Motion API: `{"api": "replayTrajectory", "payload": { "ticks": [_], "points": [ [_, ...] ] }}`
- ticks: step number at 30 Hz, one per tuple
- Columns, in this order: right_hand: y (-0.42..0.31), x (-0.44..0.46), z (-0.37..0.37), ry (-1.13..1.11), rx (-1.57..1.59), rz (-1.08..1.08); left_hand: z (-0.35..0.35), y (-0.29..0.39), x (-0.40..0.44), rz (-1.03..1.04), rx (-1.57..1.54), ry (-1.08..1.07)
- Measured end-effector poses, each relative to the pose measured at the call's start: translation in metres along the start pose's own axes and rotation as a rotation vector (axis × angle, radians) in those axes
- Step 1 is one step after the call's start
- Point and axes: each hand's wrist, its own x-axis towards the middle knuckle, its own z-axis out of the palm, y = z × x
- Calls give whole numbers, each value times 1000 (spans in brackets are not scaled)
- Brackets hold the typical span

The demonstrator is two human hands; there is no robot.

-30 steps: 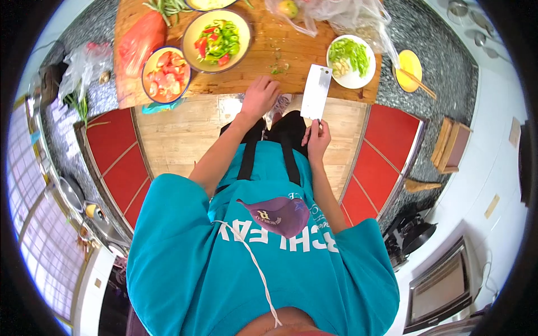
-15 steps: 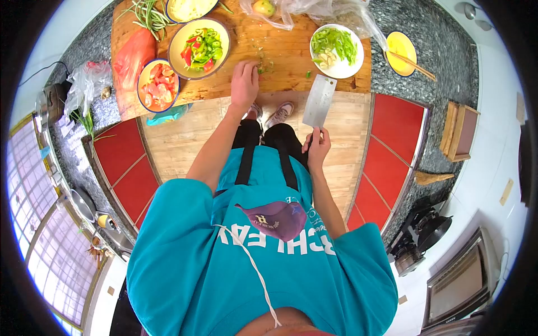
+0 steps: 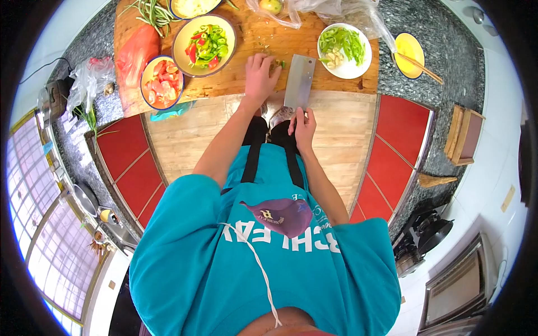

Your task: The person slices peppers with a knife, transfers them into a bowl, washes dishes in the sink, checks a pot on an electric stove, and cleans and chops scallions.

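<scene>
My left hand (image 3: 261, 78) rests on the wooden board (image 3: 241, 78) near its front edge, fingers reaching forward and apart. Small green scraps (image 3: 279, 64) lie by its fingertips. In my right hand (image 3: 303, 126) is the handle of a cleaver (image 3: 300, 81), most of it hidden by the fingers. The broad blade points away from me, its far part over the board edge, close to my left hand. A white plate (image 3: 365, 63) with cut green pepper (image 3: 350, 46) and garlic cloves (image 3: 332, 57) is to the right of the blade.
On the left stand a bowl of sliced peppers (image 3: 208, 46), a bowl of tomato pieces (image 3: 163, 83) and a red plastic bag (image 3: 137, 53). Green beans (image 3: 157, 15) lie behind them. A yellow bowl (image 3: 409, 47) with chopsticks (image 3: 423, 68) stands on the right counter.
The cleaver has swung left with my right hand, from beside the plate to near my left hand. My left hand has shifted slightly right, its fingers spreading beside the green scraps.
</scene>
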Motion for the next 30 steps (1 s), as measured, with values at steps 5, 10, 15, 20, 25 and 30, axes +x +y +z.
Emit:
{"api": "replayTrajectory", "payload": {
  "ticks": [5,10,15,20,25,30],
  "points": [
    [-6,4,0,11,-64,18,11,4,3,6,102,-14],
    [-13,4,0,-9,-105,-13,12,1,7,60,164,-59],
    [-23,5,7,-16,-168,-40,0,0,8,94,106,12],
    [-38,10,27,-146,-181,-81,-80,16,12,17,28,304],
    [-48,13,55,-231,-180,-61,-135,-19,16,-182,266,333],
    [-52,16,59,-186,-160,-78,-125,-16,19,-120,167,431]
  ]
}}
